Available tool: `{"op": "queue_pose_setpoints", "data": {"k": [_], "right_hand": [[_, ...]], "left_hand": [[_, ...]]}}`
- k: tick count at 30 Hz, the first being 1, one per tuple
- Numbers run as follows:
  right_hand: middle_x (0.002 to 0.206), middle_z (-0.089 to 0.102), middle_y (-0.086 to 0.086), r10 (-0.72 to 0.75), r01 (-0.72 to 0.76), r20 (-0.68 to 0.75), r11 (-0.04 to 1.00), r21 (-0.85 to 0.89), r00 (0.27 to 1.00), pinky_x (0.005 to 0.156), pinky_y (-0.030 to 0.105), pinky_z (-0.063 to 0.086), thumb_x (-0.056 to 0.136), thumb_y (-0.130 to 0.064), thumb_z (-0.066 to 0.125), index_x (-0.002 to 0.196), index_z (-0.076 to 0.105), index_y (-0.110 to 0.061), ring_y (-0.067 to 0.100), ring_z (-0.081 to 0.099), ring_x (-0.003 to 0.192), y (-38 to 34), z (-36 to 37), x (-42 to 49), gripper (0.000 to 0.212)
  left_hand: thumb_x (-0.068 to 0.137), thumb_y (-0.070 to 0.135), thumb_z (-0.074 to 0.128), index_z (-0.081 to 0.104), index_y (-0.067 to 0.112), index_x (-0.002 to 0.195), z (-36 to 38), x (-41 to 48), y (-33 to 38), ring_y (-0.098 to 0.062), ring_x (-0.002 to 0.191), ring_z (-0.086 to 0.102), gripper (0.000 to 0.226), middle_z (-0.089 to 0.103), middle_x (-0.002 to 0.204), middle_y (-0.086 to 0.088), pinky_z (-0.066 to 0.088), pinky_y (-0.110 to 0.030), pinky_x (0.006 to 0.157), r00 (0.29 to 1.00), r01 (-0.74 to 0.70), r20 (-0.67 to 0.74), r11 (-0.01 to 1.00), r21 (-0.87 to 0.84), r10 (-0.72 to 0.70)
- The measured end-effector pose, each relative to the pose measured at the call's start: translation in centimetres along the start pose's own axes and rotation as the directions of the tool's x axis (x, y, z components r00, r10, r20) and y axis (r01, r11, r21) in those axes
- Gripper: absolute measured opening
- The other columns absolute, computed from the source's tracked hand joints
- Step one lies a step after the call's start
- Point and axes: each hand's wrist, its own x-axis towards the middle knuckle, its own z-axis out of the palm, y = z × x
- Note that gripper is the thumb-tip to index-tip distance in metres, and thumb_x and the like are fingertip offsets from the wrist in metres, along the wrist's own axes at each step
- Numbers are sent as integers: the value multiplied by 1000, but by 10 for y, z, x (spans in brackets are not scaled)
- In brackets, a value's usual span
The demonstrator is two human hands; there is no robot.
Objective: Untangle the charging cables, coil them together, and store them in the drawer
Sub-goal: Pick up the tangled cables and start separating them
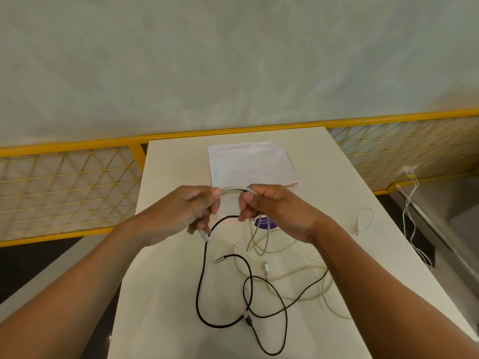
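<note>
Both hands are raised above the white table (166, 294), and the left hand (197, 208) and right hand (269, 203) each curl round a smooth grey-white cable (233, 189), with a short arc of it bowed between them. The braided, matte black cable (201, 288) arches up just under the fingers and crosses the glossy pale cables (298, 274) lying below. Pulling now could cinch those crossings into a knot or drag the plugs off the table edge. No drawer is visible.

Dim warm light, wide-angle edge warp, slightly soft, maybe compression.
</note>
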Motion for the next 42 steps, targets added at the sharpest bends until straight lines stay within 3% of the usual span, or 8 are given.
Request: {"op": "queue_pose_setpoints", "data": {"k": [3,8,10,14,22,32,36,42], "right_hand": [[108,73,7,76,-76,10,997,6,997,87,19,50,100,-25,60,108,70,-1,6,66,98,15,3,3,27],[106,75,7,360,-311,-270,927,207,893,92,39,53,90,-34,68,102,75,-15,24,70,99,71,-3,13,24],[92,71,8,437,-467,-395,884,24,808,76,36,53,94,-22,63,95,73,-8,20,65,82,96,1,15,18],[81,65,5,469,-593,-364,667,-451,805,70,33,53,91,-17,56,81,69,-11,21,64,82,142,18,16,17],[100,68,-2,392,-517,-365,417,-747,844,96,39,37,89,-16,52,102,65,-23,23,62,99,155,43,8,20],[81,70,-2,212,-422,-420,752,-507,882,69,25,52,95,-10,53,85,73,-13,10,60,72,91,16,22,23],[87,71,-13,160,-332,-490,899,-286,857,79,22,51,96,-10,57,93,77,-17,5,64,84,40,9,12,21],[89,77,-1,108,-200,-386,958,-207,916,73,20,49,94,-7,60,80,79,-21,9,67,79,-19,15,-4,27]], "left_hand": [[98,48,43,52,11,77,1,-4,-16,-21,55,44,43,35,55,-1,34,-26,53,993,94,-65,990,-102,-101],[105,27,44,56,4,88,3,-12,-35,-16,54,35,31,30,62,-2,39,-25,52,960,125,-167,874,-469,-226],[105,22,45,58,2,91,3,-16,-44,-15,54,38,28,35,63,-2,40,-28,54,951,110,-185,828,-550,-249],[104,17,46,60,2,91,6,-22,-57,-15,57,45,25,43,63,-3,44,-31,59,918,98,-240,765,-636,-317],[102,28,48,60,6,92,-5,-37,-68,-13,49,42,27,32,54,3,50,-40,72,875,45,-287,655,-755,-391],[102,29,48,61,5,92,-16,-35,-66,-11,46,39,29,30,53,5,46,-31,54,882,21,-272,610,-792,-384],[102,27,50,61,2,97,-12,-30,-62,-12,49,42,28,36,53,3,48,-30,52,900,48,-239,627,-778,-365],[106,22,43,61,5,86,-8,-26,-46,-26,72,68,32,66,77,-12,59,-36,70,927,61,-193,635,-770,-322]]}}
